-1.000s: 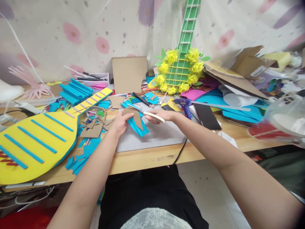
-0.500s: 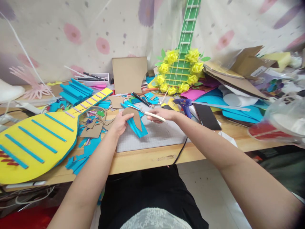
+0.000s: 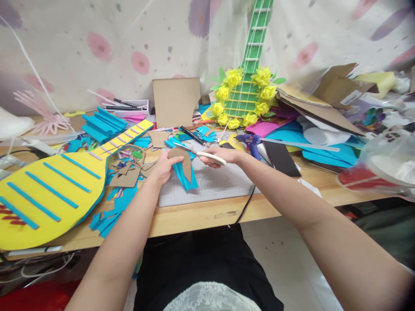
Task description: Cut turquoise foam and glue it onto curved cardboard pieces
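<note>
My left hand point(image 3: 164, 167) pinches a curved brown cardboard piece point(image 3: 186, 166) together with blue paper point(image 3: 185, 180) that lies against it and sticks out past its edges. My right hand point(image 3: 220, 156) is closed round the white handles of a pair of scissors point(image 3: 210, 157). The scissor blades point left and lie across the upper edge of the cardboard and blue paper. Both hands are above a grey cutting mat point(image 3: 214, 188). The far blade tip is partly lost against the blue paper.
A yellow paper lute shape point(image 3: 52, 190) with blue strips lies at left, beside cardboard and blue scraps point(image 3: 125, 177). Behind stands a green paper instrument with yellow flowers point(image 3: 241, 103). At right are a blue glue gun point(image 3: 253, 147), a black phone point(image 3: 281, 159) and a plastic-wrapped tub point(image 3: 382, 168).
The cardboard and blue paper have turned slightly, their lower end shifting left and a little down. The scissors and my right hand have barely moved.
</note>
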The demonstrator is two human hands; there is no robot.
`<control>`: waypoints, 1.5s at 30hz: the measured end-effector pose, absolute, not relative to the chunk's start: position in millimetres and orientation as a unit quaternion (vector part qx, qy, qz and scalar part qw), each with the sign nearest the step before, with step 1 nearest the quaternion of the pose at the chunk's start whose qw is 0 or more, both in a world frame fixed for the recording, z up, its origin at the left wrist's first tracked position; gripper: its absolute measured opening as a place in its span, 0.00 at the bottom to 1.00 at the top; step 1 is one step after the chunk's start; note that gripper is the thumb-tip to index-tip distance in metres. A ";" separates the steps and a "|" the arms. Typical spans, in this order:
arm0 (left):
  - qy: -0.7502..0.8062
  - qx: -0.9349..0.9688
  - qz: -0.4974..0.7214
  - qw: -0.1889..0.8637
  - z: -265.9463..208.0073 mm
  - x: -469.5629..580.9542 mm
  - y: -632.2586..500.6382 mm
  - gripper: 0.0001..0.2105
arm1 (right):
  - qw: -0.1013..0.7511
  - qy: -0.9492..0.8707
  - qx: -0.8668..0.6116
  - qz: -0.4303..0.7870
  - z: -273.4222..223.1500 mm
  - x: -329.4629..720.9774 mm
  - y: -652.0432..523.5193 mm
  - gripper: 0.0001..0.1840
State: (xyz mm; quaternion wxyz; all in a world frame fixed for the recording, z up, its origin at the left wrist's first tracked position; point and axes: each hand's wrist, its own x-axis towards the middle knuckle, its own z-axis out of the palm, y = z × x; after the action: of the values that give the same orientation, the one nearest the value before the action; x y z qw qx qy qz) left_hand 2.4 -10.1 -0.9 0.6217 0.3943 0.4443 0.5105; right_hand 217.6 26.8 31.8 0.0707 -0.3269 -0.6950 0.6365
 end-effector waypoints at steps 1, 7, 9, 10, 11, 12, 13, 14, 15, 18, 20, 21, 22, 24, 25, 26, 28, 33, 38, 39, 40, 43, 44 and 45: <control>0.443 0.394 0.512 0.622 -0.9 2.8 -10.3 0.19 | 0.071 -0.696 -0.330 0.634 31.0 217.2 27.2 0.28; 0.441 0.390 0.512 0.626 0.2 4.1 -11.0 0.19 | 0.062 -0.693 -0.325 0.640 29.6 215.0 27.6 0.25; 0.442 0.388 0.512 0.627 0.0 3.8 -10.6 0.19 | 0.069 -0.688 -0.328 0.643 31.1 213.3 25.9 0.26; 0.442 0.386 0.512 0.627 -0.3 3.6 -10.4 0.19 | 0.072 -0.686 -0.331 0.645 32.0 212.5 25.0 0.26; 0.442 0.385 0.512 0.628 -0.5 3.3 -10.2 0.19 | 0.074 -0.683 -0.333 0.646 32.8 211.8 24.2 0.27; 0.442 0.386 0.511 0.629 -0.7 3.1 -10.0 0.19 | 0.076 -0.681 -0.336 0.646 33.5 211.4 23.7 0.27; 0.441 0.387 0.509 0.630 -0.7 2.9 -10.0 0.19 | 0.079 -0.680 -0.340 0.645 34.0 211.3 23.5 0.27; 0.439 0.389 0.506 0.632 -0.7 2.7 -10.0 0.19 | 0.080 -0.681 -0.344 0.642 34.3 211.7 23.6 0.27; 0.438 0.391 0.504 0.633 -0.5 2.4 -10.1 0.19 | 0.081 -0.683 -0.346 0.638 34.4 212.5 24.0 0.27; 0.438 0.394 0.500 0.635 -0.1 1.0 -9.9 0.19 | 0.074 -0.699 -0.352 0.619 34.6 216.6 26.8 0.27; 0.441 0.400 0.496 0.632 -0.7 -0.8 -9.1 0.19 | 0.062 -0.708 -0.352 0.610 34.8 219.6 28.9 0.28; 0.442 0.406 0.493 0.629 -1.5 -2.0 -8.4 0.19 | 0.056 -0.710 -0.351 0.608 35.1 220.9 29.8 0.28; 0.444 0.414 0.491 0.625 -2.6 -3.3 -7.6 0.19 | 0.050 -0.712 -0.348 0.608 35.3 221.9 30.5 0.29; 0.445 0.429 0.486 0.618 -5.1 -5.7 -6.1 0.19 | 0.042 -0.714 -0.341 0.610 35.8 223.1 31.2 0.29; 0.443 0.437 0.482 0.617 -6.5 -6.7 -5.4 0.19 | 0.039 -0.714 -0.336 0.613 36.0 223.3 31.3 0.29; 0.439 0.444 0.477 0.619 -7.8 -7.5 -4.9 0.19 | 0.037 -0.713 -0.333 0.616 36.2 223.3 31.2 0.29; 0.433 0.454 0.466 0.624 -9.9 -8.6 -4.3 0.19 | 0.035 -0.707 -0.328 0.626 36.5 223.1 31.0 0.28; 0.428 0.455 0.446 0.641 -10.7 -8.7 -5.3 0.20 | 0.031 -0.696 -0.346 0.628 38.7 223.4 29.5 0.26; 0.440 0.453 0.444 0.636 -6.0 -8.4 -7.2 0.20 | 0.035 -0.705 -0.364 0.608 40.6 225.2 29.0 0.27; 0.443 0.453 0.443 0.634 -5.3 -8.5 -7.3 0.20 | 0.035 -0.706 -0.364 0.607 40.1 225.6 29.4 0.27; 0.445 0.453 0.444 0.632 -4.9 -8.6 -7.1 0.20 | 0.035 -0.706 -0.363 0.607 39.3 226.0 30.0 0.27; 0.445 0.448 0.463 0.622 -5.5 -9.2 -5.1 0.20 | 0.057 -0.705 -0.355 0.611 33.7 227.0 32.6 0.27; 0.442 0.445 0.476 0.617 -5.9 -9.2 -4.3 0.20 | 0.079 -0.703 -0.353 0.613 30.8 227.2 33.3 0.27; 0.437 0.440 0.493 0.610 -6.3 -9.0 -3.4 0.21 | 0.107 -0.698 -0.354 0.613 27.6 227.0 33.8 0.26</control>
State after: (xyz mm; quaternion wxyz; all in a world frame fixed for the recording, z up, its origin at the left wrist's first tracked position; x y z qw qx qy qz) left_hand -9.0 -3.4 -6.3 0.6101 0.4401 0.4375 0.4927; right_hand 227.0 33.8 27.6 0.1075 -0.3540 -0.6983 0.6128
